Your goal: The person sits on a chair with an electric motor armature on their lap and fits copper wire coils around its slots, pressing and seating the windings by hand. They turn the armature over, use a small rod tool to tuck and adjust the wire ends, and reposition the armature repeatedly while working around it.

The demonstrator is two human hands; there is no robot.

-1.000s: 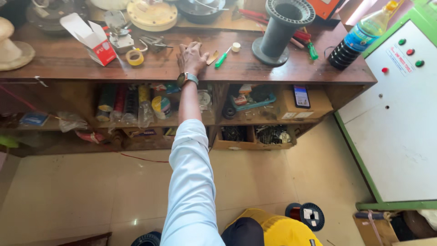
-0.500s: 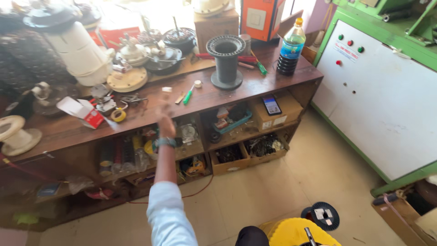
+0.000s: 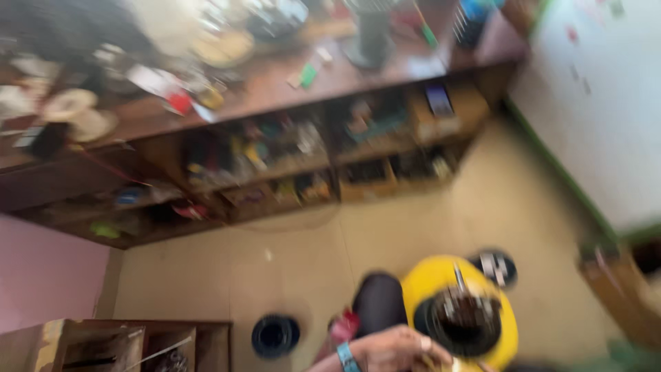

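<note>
The head view is heavily blurred by motion. My left hand (image 3: 396, 351) is at the bottom edge, with a blue strap at the wrist (image 3: 344, 356). Its fingers are curled beside a yellow round housing (image 3: 441, 282) that holds a dark round wound part (image 3: 465, 320). The blur hides whether the fingers hold anything. A dark trouser knee (image 3: 379, 303) lies just above the hand. My right hand is out of sight.
A cluttered wooden workbench (image 3: 275, 89) with packed shelves (image 3: 289, 162) spans the top. Two black round parts (image 3: 275, 335) (image 3: 496, 267) lie on the beige floor. A wooden crate (image 3: 117, 344) is at the lower left. A white green-framed panel (image 3: 599, 103) stands at right.
My left arm has pulled back from the workbench top down to the yellow housing near my lap. The view has swung down and blurred.
</note>
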